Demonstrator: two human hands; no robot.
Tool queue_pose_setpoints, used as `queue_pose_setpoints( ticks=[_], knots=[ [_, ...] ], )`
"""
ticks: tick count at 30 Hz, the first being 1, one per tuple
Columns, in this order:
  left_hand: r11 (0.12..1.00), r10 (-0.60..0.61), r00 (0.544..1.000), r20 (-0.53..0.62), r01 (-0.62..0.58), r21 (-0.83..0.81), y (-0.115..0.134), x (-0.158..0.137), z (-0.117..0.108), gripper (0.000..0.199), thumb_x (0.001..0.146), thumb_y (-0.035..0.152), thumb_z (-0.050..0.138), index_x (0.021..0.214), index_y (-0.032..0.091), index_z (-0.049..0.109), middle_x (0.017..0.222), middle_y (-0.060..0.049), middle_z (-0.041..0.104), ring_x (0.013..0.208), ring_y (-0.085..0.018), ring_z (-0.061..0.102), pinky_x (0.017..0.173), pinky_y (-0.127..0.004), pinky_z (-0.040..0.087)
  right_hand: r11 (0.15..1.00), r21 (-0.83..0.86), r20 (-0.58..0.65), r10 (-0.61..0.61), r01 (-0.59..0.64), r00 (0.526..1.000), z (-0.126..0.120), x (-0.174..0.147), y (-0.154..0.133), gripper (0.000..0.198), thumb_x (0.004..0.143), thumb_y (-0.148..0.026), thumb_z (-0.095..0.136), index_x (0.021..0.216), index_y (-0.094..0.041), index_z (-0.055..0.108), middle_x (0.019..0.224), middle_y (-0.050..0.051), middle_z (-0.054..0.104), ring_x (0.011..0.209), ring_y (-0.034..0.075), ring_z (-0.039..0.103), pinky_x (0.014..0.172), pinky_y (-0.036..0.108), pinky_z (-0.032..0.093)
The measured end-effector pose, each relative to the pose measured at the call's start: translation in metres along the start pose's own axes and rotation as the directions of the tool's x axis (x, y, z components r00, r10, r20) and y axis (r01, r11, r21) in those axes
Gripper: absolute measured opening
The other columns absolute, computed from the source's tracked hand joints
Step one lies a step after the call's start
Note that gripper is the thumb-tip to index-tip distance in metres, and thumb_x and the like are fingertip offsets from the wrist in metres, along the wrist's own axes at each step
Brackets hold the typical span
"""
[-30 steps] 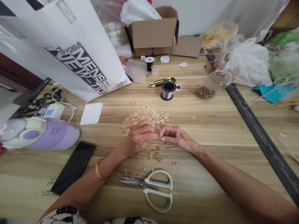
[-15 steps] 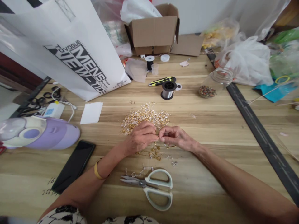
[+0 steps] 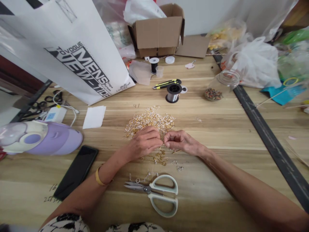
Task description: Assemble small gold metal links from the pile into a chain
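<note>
Two hands: we pinch our left hand (image 3: 145,142) and right hand (image 3: 180,142) together on a small chain piece (image 3: 163,140).
Chain pile (image 3: 149,121): on the table (image 3: 217,129), just beyond our fingers.
Scissors (image 3: 158,193): nearer us.

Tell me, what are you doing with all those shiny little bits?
A person sits at a wooden table. The left hand and right hand meet fingertip to fingertip, pinching a tiny gold piece between them, too small to make out. Just behind lies a pile of gold and silver chain bits. A few chain pieces lie under the hands, and scissors rest closer in.
</note>
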State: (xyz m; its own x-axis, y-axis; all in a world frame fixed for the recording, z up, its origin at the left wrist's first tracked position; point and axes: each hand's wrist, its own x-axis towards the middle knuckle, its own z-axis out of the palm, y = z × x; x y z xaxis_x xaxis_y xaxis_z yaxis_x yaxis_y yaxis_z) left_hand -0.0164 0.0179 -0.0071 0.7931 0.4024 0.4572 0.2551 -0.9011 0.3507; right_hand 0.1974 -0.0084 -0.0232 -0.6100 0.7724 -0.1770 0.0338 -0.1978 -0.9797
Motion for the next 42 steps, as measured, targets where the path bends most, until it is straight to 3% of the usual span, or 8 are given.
queue_pose_setpoints(
  ticks=[6, 12, 29, 37, 42],
  knots=[
    [0.998, -0.027, 1.0, 0.01, 0.028, -0.049, -0.002, -0.001, -0.002, 0.006, 0.085, 0.016, 0.057, 0.082, 0.016, 0.063, 0.08, -0.005, 0.063, 0.084, -0.016, 0.054, 0.075, -0.029, 0.046, 1.0, -0.01, 0.012, -0.009, 0.009, 1.0, -0.002, 0.0, 0.001, 0.017, 0.083, -0.03, 0.061, 0.082, -0.013, 0.057, 0.06, -0.004, 0.045, 0.053, 0.006, 0.039, 0.048, 0.02, 0.034],
    [1.0, -0.008, 1.0, 0.001, 0.008, 0.014, -0.003, -0.001, -0.002, 0.008, 0.085, 0.016, 0.058, 0.078, 0.015, 0.063, 0.076, -0.004, 0.063, 0.078, -0.014, 0.054, 0.074, -0.029, 0.046, 1.0, 0.004, 0.024, -0.007, 0.007, 1.0, -0.003, 0.0, 0.001, 0.017, 0.083, -0.03, 0.06, 0.082, -0.012, 0.057, 0.06, -0.005, 0.044, 0.053, 0.006, 0.039, 0.048, 0.02, 0.033],
    [0.979, 0.196, 0.976, -0.098, -0.189, 0.077, -0.004, -0.01, 0.01, 0.014, 0.087, 0.01, 0.051, 0.091, 0.018, 0.063, 0.079, -0.004, 0.067, 0.085, -0.017, 0.058, 0.071, -0.032, 0.047, 0.998, 0.014, 0.136, -0.062, 0.061, 0.989, -0.005, -0.001, -0.001, 0.014, 0.084, -0.025, 0.06, 0.081, -0.012, 0.059, 0.065, -0.003, 0.05, 0.057, 0.007, 0.042, 0.053, 0.021, 0.035],
    [0.985, 0.169, 0.972, -0.161, -0.171, 0.003, 0.001, -0.007, 0.019, 0.015, 0.08, 0.011, 0.062, 0.093, 0.019, 0.063, 0.08, -0.002, 0.068, 0.084, -0.016, 0.059, 0.073, -0.031, 0.048, 0.999, 0.032, 0.076, -0.016, 0.014, 0.997, -0.002, -0.001, 0.001, 0.019, 0.082, -0.031, 0.063, 0.081, -0.013, 0.058, 0.063, -0.004, 0.049, 0.055, 0.007, 0.044, 0.052, 0.02, 0.04],
    [0.988, -0.029, 0.98, -0.197, -0.001, -0.151, 0.0, -0.002, 0.016, 0.003, 0.081, 0.013, 0.063, 0.08, 0.016, 0.062, 0.075, -0.003, 0.066, 0.082, -0.016, 0.058, 0.075, -0.031, 0.049, 0.998, 0.064, -0.01, 0.01, -0.01, 1.0, 0.0, 0.0, 0.0, 0.019, 0.081, -0.032, 0.063, 0.082, -0.013, 0.058, 0.062, -0.004, 0.048, 0.054, 0.006, 0.045, 0.051, 0.019, 0.043]
  ],
)
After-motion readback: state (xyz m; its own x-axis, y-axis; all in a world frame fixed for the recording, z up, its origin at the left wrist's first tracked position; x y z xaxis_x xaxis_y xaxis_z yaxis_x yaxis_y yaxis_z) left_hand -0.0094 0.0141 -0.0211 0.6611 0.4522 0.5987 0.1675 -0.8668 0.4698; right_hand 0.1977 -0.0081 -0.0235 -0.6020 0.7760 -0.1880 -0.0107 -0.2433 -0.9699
